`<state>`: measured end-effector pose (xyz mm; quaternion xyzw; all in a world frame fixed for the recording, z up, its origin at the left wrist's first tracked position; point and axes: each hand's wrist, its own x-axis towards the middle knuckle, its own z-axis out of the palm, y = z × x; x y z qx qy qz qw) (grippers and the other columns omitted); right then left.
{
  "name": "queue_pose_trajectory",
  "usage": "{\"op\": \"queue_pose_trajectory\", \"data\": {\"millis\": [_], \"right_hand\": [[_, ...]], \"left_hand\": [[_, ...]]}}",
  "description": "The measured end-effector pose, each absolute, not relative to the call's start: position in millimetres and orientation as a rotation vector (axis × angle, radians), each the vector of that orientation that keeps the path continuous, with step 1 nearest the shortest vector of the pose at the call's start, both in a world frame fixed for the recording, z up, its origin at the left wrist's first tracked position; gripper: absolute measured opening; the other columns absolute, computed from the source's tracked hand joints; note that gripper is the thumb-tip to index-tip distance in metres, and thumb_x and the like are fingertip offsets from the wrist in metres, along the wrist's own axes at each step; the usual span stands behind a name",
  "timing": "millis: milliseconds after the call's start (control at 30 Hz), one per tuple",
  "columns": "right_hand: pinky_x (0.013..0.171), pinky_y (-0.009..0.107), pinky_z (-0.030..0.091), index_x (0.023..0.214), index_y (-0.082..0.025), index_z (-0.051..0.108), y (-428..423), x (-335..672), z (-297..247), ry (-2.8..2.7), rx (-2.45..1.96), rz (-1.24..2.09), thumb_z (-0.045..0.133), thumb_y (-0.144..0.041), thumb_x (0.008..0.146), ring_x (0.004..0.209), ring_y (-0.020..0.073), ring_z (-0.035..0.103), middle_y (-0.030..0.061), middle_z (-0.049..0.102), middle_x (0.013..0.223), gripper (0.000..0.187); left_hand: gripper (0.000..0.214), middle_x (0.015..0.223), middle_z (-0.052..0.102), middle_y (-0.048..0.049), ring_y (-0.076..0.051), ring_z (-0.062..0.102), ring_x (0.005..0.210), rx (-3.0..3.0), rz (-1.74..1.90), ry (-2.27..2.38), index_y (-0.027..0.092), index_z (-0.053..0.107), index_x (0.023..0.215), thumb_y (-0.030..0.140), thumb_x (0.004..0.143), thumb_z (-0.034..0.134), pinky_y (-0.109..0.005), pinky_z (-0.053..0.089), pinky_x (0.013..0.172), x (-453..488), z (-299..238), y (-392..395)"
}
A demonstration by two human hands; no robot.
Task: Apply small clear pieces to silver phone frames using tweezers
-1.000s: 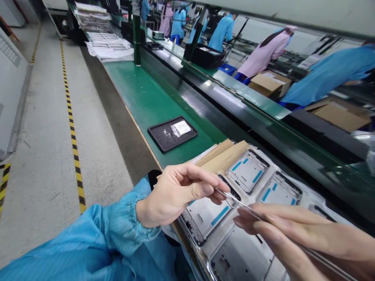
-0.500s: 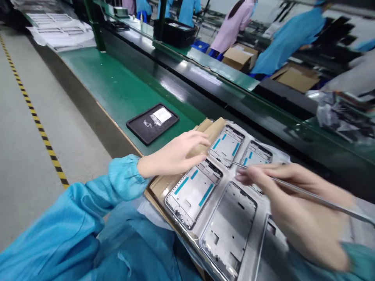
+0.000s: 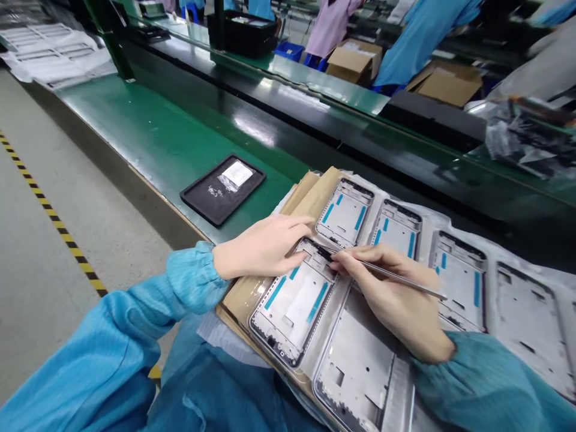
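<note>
Left hand lies open, fingers apart, on a phone frame in a plastic tray. Right hand pinches a thin metal pick, tip at the frame's top edge. More frames sit alongside.

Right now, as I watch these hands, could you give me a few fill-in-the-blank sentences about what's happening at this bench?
The left hand rests on a metal phone frame marked with ____ strips. The right hand holds a slender metal tool, and neither hand wears ____. Farther off, a black tray sits on the ____ bench.

Missing words: blue; gloves; green.
</note>
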<state>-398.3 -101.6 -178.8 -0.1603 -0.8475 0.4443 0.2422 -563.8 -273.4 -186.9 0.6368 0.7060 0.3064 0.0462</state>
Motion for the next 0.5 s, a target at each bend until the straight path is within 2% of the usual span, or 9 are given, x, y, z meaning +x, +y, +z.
{"op": "queue_pose_trajectory", "data": {"millis": [167,500], "right_hand": [[0.071,0.034,0.062,0.079,-0.025,0.073,-102.7,-399.5,-179.1,-2.305,-0.457,1.255,0.079,-0.049,0.092,0.073,0.0215,0.075,0.0031,0.078,0.082,0.027],[0.069,0.037,0.062,0.079,-0.025,0.074,-100.3,-398.5,-178.7,-2.302,-0.438,1.267,0.077,-0.058,0.092,0.074,0.0241,0.075,0.0053,0.078,0.083,0.036]], "left_hand": [[0.031,0.154,0.057,-0.0258,-0.035,0.057,0.143,2.007,0.954,2.100,0.009,0.068,0.123,0.028,0.101,0.056,-0.052,0.047,0.118,-564.5,-188.7,-277.6],[0.034,0.162,0.048,-0.0247,-0.035,0.047,0.152,2.017,0.854,2.062,0.013,0.068,0.129,0.024,0.100,0.056,-0.055,0.043,0.124,-565.6,-184.2,-278.3]]}}
